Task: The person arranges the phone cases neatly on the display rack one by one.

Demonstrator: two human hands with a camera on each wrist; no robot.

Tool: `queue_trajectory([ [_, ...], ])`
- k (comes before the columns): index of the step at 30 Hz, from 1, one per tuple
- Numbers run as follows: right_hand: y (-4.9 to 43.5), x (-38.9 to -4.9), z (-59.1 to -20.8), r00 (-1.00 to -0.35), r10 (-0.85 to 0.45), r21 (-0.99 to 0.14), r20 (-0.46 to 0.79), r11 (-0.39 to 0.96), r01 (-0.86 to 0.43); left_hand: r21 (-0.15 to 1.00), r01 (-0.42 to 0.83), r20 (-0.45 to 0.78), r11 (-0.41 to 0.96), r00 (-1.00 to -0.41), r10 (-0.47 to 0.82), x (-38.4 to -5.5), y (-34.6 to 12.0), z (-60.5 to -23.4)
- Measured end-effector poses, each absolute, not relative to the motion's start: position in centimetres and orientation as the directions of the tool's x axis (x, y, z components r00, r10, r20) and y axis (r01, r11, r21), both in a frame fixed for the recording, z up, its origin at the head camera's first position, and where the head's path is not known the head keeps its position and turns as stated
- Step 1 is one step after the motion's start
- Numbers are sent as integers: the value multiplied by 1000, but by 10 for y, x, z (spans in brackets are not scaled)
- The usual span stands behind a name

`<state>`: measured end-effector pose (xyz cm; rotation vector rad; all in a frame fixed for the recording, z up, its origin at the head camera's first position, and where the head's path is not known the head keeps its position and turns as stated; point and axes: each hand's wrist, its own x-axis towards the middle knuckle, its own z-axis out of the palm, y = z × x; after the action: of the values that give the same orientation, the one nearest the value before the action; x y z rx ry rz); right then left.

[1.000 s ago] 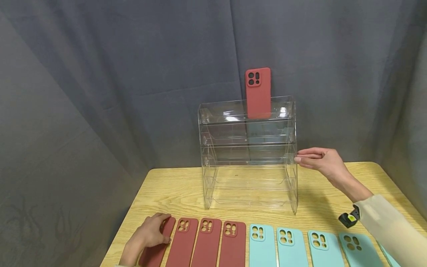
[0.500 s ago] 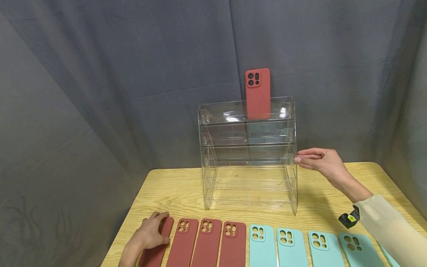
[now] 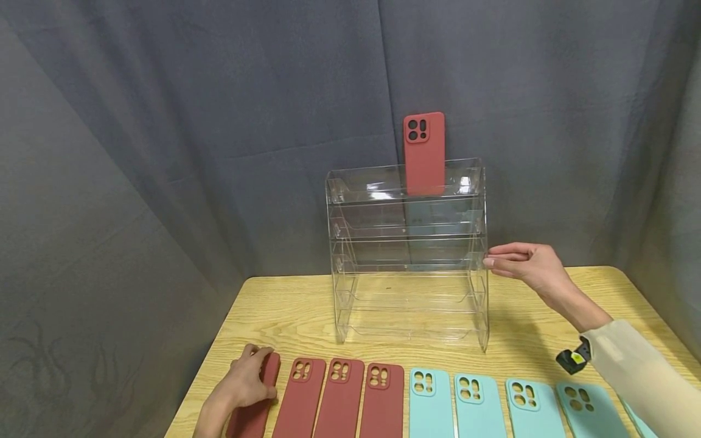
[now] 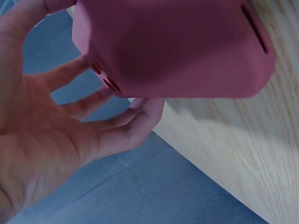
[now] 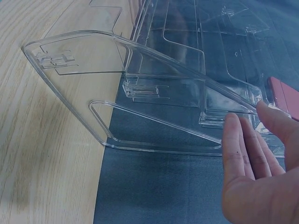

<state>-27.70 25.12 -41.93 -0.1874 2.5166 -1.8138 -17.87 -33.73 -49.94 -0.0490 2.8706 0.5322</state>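
In the head view my left hand grips the upper end of the leftmost red phone case, thumb on its right side and fingers on the other. The left wrist view shows this red phone case tilted, with a shadow on the wood beneath it; its lower end is out of frame. My right hand holds the right side panel of a clear tiered display rack. In the right wrist view the thumb lies at the panel's front edge, the fingers along its outer face.
One red case stands upright in the rack's top tier. Along the table's near side lie several flat cases, red on the left and mint green on the right. A grey curtain hangs behind the wooden table.
My left hand has shifted slightly left with the red phone case, which has tilted further and now looks narrower. My right hand has stayed at the display rack.
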Motion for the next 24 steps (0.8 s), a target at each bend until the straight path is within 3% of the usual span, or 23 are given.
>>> queue_trajectory([
  [8,252,-278,-420,-991,-123,-950,47,301,-83,395,-7,-139,919,-989,53,-184,-332,-490],
  [24,251,-277,-417,-992,-122,-944,40,322,-77,338,172,218,925,-971,100,-206,-279,-445],
])
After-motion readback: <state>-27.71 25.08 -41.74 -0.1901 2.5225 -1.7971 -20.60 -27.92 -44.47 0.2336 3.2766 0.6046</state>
